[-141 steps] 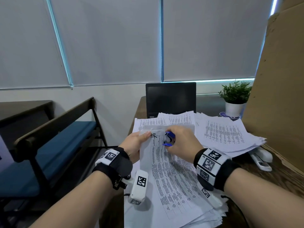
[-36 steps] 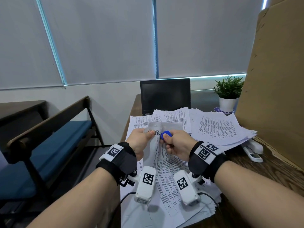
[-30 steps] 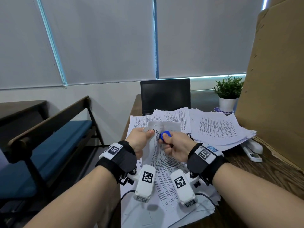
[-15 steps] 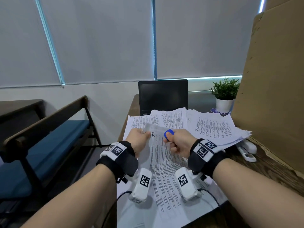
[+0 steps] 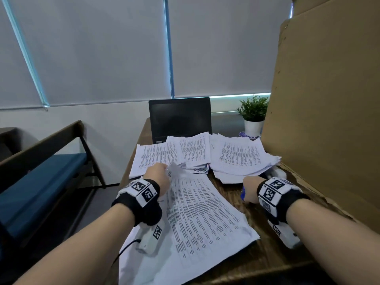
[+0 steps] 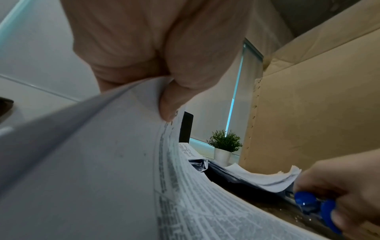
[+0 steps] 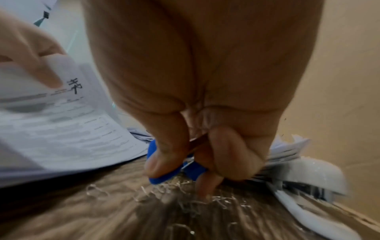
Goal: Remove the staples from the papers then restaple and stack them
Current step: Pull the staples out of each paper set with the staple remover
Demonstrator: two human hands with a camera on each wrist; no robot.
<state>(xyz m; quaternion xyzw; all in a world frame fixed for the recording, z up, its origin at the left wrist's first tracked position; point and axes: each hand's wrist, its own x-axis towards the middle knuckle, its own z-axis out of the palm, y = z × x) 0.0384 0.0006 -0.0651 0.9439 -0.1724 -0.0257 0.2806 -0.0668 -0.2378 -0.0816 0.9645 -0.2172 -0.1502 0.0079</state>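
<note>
My left hand [image 5: 157, 173] pinches the top corner of the printed sheets [image 5: 201, 210] that lie across the near part of the desk; thumb and fingers clamp the paper edge [image 6: 144, 97]. My right hand [image 5: 249, 190] holds the blue staple remover [image 7: 162, 172] low over the bare wood to the right of those sheets, seen also as the blue staple remover [image 6: 314, 204]. Several pulled staples [image 7: 185, 194] lie scattered on the wood right under it. A white stapler [image 7: 308, 181] lies just right of the hand, partly under a paper pile.
Stacks of printed papers [image 5: 242, 159] cover the far half of the desk [image 5: 267, 254]. A dark laptop screen [image 5: 180, 118] and a potted plant [image 5: 254, 116] stand behind them. A tall cardboard sheet [image 5: 329, 99] walls the right side. A blue-cushioned bench [image 5: 41, 177] sits left.
My right hand has left the paper corner and swung right and down with the staple remover, to the wood beside the stapler. The left hand keeps its pinch on the sheets, now lowered.
</note>
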